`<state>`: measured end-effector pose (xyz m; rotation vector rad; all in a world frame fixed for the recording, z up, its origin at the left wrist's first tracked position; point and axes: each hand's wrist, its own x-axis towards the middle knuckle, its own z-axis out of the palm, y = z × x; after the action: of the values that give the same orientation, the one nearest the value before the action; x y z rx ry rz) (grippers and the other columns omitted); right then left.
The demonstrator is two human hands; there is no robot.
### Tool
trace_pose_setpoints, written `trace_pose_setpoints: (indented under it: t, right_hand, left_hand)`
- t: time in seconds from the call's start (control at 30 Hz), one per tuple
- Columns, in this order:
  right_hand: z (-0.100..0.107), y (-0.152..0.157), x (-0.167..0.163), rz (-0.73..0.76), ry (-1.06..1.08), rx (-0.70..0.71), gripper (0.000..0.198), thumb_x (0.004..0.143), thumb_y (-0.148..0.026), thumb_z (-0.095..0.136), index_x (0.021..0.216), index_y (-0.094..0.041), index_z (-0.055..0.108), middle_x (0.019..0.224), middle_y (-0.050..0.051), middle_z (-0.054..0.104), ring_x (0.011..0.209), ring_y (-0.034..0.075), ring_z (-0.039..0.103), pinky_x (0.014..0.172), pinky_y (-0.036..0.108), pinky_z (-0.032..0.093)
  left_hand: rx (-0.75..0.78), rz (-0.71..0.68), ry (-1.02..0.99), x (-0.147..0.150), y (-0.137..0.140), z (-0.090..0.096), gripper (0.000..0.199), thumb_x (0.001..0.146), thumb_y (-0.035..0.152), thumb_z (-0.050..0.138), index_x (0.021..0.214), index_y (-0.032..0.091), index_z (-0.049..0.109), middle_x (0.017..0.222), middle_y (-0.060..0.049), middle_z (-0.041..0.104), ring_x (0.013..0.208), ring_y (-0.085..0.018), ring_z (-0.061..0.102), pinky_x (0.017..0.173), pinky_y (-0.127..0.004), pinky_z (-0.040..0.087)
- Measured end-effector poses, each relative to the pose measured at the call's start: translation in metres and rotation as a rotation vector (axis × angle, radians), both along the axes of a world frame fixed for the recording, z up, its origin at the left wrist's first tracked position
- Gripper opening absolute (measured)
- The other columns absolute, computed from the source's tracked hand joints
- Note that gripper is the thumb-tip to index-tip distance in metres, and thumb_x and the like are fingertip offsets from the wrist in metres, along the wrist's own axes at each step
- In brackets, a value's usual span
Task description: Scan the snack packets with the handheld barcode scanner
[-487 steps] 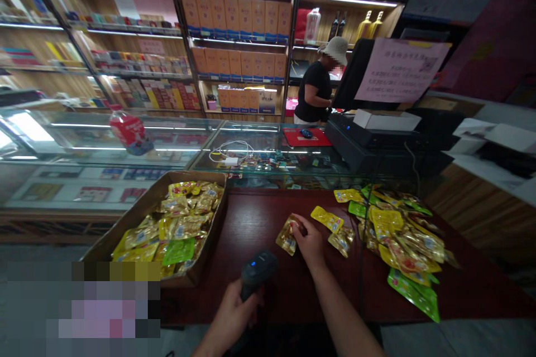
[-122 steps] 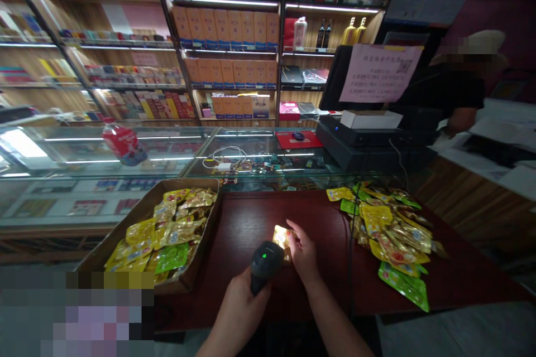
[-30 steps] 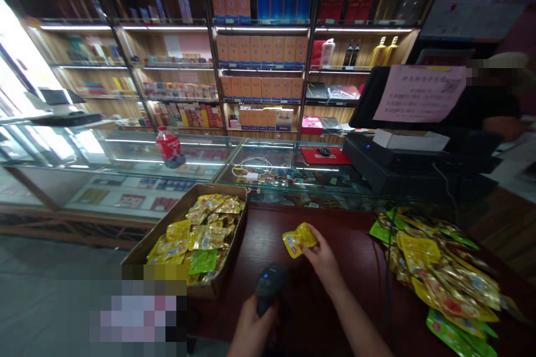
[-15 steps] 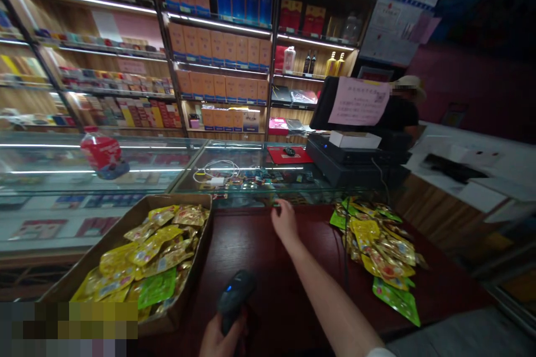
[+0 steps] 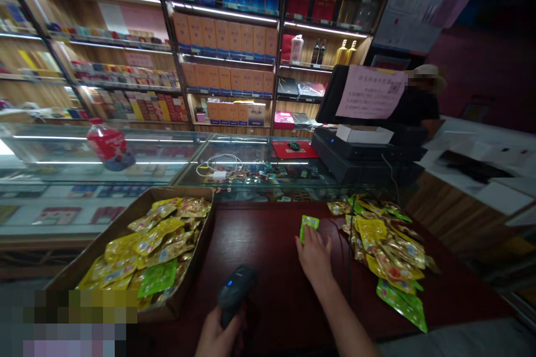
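Observation:
In my left hand (image 5: pixel 220 332) is a black barcode scanner (image 5: pixel 238 287) with a small blue light, held low over the dark red tabletop. My right hand (image 5: pixel 314 251) lies palm down with its fingers stretched out over a small green snack packet (image 5: pixel 310 222) on the table. Its thumb is spread to the side, and the fingers cover the packet's lower part. To the right is a loose pile of yellow, gold and green snack packets (image 5: pixel 389 240). An open cardboard box (image 5: pixel 209 206) on the left is full of similar packets.
Behind the table stands a glass counter (image 5: pixel 251 184) with a white cable (image 5: pixel 220 164) and a red bottle (image 5: pixel 109 145) on it. A monitor (image 5: pixel 330 92) and a black cash drawer (image 5: pixel 360 170) are at the right. Farther back, a person (image 5: pixel 419 103) in a hat stands.
My right hand has moved right and toward me, and its fingers have spread out. The green packet, barely visible before, now shows under them. The scanner stays in my left hand.

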<state>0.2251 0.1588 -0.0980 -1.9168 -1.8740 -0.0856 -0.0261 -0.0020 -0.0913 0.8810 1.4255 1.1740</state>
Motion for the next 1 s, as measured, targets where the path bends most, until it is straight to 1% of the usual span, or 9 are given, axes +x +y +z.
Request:
trace_pose_setpoints:
  t: [0.13, 0.2, 0.3, 0.4, 0.5, 0.63, 0.73, 0.83, 1.0]
  right_hand:
    - [-0.007, -0.012, -0.014, 0.040, 0.111, 0.120, 0.045, 0.099, -0.033, 0.038, 0.139, -0.015, 0.052, 0.116, 0.015, 0.066, 0.107, 0.028, 0.063, 0.097, 0.042, 0.045]
    - [-0.009, -0.013, -0.015, -0.023, 0.143, 0.145, 0.054, 0.095, -0.038, 0.047, 0.141, -0.011, 0.048, 0.126, 0.020, 0.060, 0.113, 0.031, 0.059, 0.093, 0.041, 0.047]
    - [-0.009, -0.018, -0.012, -0.061, 0.176, 0.079, 0.051, 0.088, -0.042, 0.059, 0.128, -0.010, 0.060, 0.135, 0.023, 0.057, 0.120, 0.040, 0.054, 0.098, 0.051, 0.043]
    - [-0.009, -0.022, -0.009, 0.031, 0.415, -0.005, 0.041, 0.087, -0.043, 0.058, 0.116, -0.015, 0.067, 0.122, 0.018, 0.067, 0.112, 0.036, 0.060, 0.097, 0.048, 0.044]
    - [-0.009, -0.019, -0.003, 0.067, 0.854, -0.044, 0.050, 0.081, -0.050, 0.065, 0.120, -0.019, 0.064, 0.108, 0.012, 0.074, 0.094, 0.029, 0.069, 0.086, 0.041, 0.052]
    - [-0.015, -0.009, 0.009, 0.048, 1.289, -0.027, 0.061, 0.077, -0.059, 0.062, 0.122, -0.017, 0.065, 0.112, 0.012, 0.075, 0.095, 0.027, 0.071, 0.083, 0.039, 0.056]
    - [-0.018, -0.005, 0.014, 0.076, 1.394, -0.030, 0.065, 0.080, -0.058, 0.058, 0.129, -0.017, 0.061, 0.120, 0.012, 0.073, 0.097, 0.026, 0.073, 0.081, 0.039, 0.058]
    - [-0.016, -0.006, 0.013, 0.144, 1.451, -0.047, 0.063, 0.077, -0.053, 0.065, 0.128, -0.017, 0.063, 0.114, 0.012, 0.076, 0.099, 0.027, 0.073, 0.085, 0.041, 0.058]
    - [-0.010, -0.008, 0.006, 0.266, 1.312, -0.008, 0.046, 0.080, -0.043, 0.063, 0.119, -0.020, 0.068, 0.113, 0.011, 0.076, 0.102, 0.027, 0.072, 0.090, 0.045, 0.057]
  left_hand:
    - [-0.008, 0.033, -0.005, 0.006, -0.002, 0.018, 0.038, 0.063, 0.050, 0.076, 0.072, 0.014, 0.064, 0.050, 0.001, 0.060, 0.035, -0.012, 0.052, 0.034, -0.021, 0.040]
    - [-0.003, 0.034, 0.001, 0.008, -0.003, 0.025, 0.034, 0.064, 0.046, 0.074, 0.070, 0.014, 0.063, 0.050, 0.002, 0.059, 0.035, -0.011, 0.051, 0.035, -0.021, 0.040]
    - [0.004, 0.037, 0.005, 0.010, -0.003, 0.028, 0.029, 0.065, 0.042, 0.073, 0.068, 0.015, 0.061, 0.050, 0.003, 0.058, 0.035, -0.010, 0.051, 0.035, -0.020, 0.039]
    - [0.007, 0.050, -0.011, 0.011, -0.003, 0.027, 0.030, 0.063, 0.042, 0.074, 0.069, 0.015, 0.061, 0.051, 0.003, 0.058, 0.035, -0.011, 0.050, 0.034, -0.021, 0.039]
    - [-0.013, 0.023, -0.018, 0.011, -0.004, 0.032, 0.033, 0.062, 0.044, 0.074, 0.070, 0.015, 0.062, 0.052, 0.002, 0.059, 0.034, -0.011, 0.049, 0.033, -0.021, 0.038]
    - [-0.038, -0.033, 0.015, 0.013, -0.006, 0.050, 0.034, 0.065, 0.047, 0.073, 0.068, 0.015, 0.061, 0.050, 0.002, 0.058, 0.037, -0.011, 0.051, 0.037, -0.021, 0.040]
    - [-0.042, -0.064, 0.064, 0.017, -0.006, 0.060, 0.031, 0.065, 0.045, 0.072, 0.066, 0.016, 0.060, 0.048, 0.002, 0.055, 0.038, -0.012, 0.051, 0.038, -0.022, 0.040]
    - [-0.039, -0.103, 0.105, 0.022, -0.005, 0.065, 0.026, 0.065, 0.039, 0.071, 0.067, 0.017, 0.059, 0.048, 0.003, 0.055, 0.038, -0.012, 0.050, 0.038, -0.022, 0.039]
    - [-0.034, -0.129, 0.110, 0.028, -0.007, 0.068, 0.020, 0.065, 0.034, 0.071, 0.071, 0.017, 0.062, 0.047, 0.005, 0.052, 0.040, -0.012, 0.049, 0.041, -0.021, 0.038]
